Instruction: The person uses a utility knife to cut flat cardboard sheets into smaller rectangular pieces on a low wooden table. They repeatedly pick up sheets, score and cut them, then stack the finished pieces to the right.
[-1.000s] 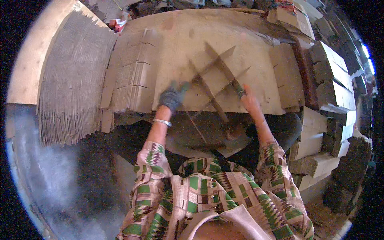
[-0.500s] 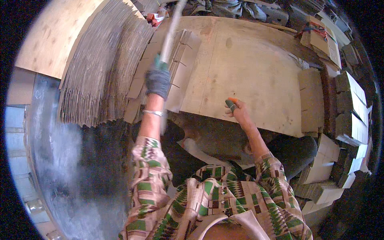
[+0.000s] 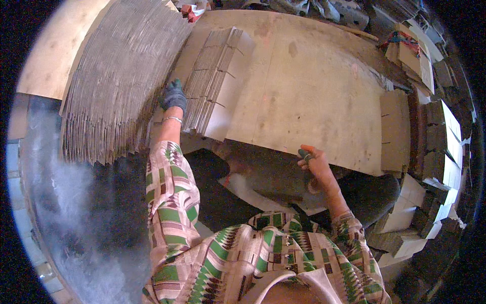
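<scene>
My left hand (image 3: 173, 97), in a dark grey glove with green at the fingertips, is at the right edge of a large stack of cardboard sheets (image 3: 114, 86). Its fingers are bent, and I cannot make out whether they pinch a sheet. Just right of it lies a smaller pile of slotted cardboard pieces (image 3: 208, 81), their edges overlapping. My right hand (image 3: 316, 163) hovers by the near edge of the plywood board (image 3: 309, 91), fingers curled in, nothing visible in them. Green and orange coverings show on its fingers.
A cardboard stack (image 3: 395, 129) stands at the board's right end. Beyond it are piled bundles of cardboard (image 3: 448, 144). A red and white item (image 3: 193, 12) lies at the far edge. Dark floor with a pale, dusty patch (image 3: 66, 187) is at the left.
My left hand has moved left and nearer, away from the pale strip-like sheet edge it gripped, no longer seen upright. The slotted pile is now uncovered. My right hand has shifted slightly right and nearer.
</scene>
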Demonstrator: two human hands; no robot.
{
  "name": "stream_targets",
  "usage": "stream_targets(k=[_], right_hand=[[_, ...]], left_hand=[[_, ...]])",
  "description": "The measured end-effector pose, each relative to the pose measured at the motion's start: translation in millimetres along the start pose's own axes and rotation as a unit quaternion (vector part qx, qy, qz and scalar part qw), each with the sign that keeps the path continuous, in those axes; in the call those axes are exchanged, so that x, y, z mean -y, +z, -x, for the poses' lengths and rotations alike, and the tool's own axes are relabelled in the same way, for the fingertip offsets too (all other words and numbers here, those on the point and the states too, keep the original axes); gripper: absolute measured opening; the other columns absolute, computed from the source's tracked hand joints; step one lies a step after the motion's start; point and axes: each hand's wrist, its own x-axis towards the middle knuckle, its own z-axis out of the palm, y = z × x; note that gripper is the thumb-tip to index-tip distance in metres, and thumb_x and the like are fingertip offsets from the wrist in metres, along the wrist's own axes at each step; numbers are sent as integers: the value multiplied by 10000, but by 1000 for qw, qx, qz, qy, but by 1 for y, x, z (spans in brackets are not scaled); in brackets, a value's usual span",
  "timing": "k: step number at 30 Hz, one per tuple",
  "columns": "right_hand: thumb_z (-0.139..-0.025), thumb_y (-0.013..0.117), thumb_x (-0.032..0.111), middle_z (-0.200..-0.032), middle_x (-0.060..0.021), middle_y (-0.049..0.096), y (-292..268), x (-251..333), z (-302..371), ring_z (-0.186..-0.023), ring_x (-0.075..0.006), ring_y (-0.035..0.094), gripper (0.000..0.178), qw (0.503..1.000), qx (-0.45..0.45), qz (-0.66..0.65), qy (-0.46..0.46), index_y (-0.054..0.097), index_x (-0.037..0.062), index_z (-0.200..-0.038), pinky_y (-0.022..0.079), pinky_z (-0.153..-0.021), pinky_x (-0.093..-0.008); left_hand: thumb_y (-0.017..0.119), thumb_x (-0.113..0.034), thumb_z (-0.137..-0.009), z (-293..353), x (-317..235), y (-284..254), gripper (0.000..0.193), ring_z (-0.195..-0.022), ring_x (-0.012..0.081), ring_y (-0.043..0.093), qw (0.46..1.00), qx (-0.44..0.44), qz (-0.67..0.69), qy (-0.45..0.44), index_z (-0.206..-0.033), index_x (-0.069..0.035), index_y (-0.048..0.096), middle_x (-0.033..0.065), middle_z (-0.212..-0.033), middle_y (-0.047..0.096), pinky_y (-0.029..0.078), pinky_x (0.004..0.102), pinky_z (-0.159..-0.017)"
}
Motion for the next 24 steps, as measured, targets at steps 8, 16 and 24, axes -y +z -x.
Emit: stream_targets(k=[8,16,24], right_hand=[[-904,611,-6,-1131,-127,720,-31,-3,-5,-819,-199,707,428,999,-29,22,-6,598,18,-1332,568,-705,-306],[-844,666,23,-1385,-260,559,-181,35,15,-1271,-393,562,719,759,-351,521,-171,387,61,-1506,473,-1049,-442],[-863,648,125,-1248,-145,638,-316,34,47,-1135,-358,632,544,613,-373,692,78,519,140,-1392,563,-848,-490]], left_hand=[[518,-545,-958,-28,32,48,683,-1435,398,385,999,-41,-19,-2,-1566,-299,327,156,-1591,371,329,536,-1162],[568,-741,-844,53,-35,12,1068,-1499,424,241,992,-80,86,43,-1567,-21,252,214,-1640,235,185,608,-1196],[710,-577,-812,154,-35,46,854,-1465,332,333,990,-104,-1,90,-1496,-145,436,111,-1587,379,244,574,-1183]])
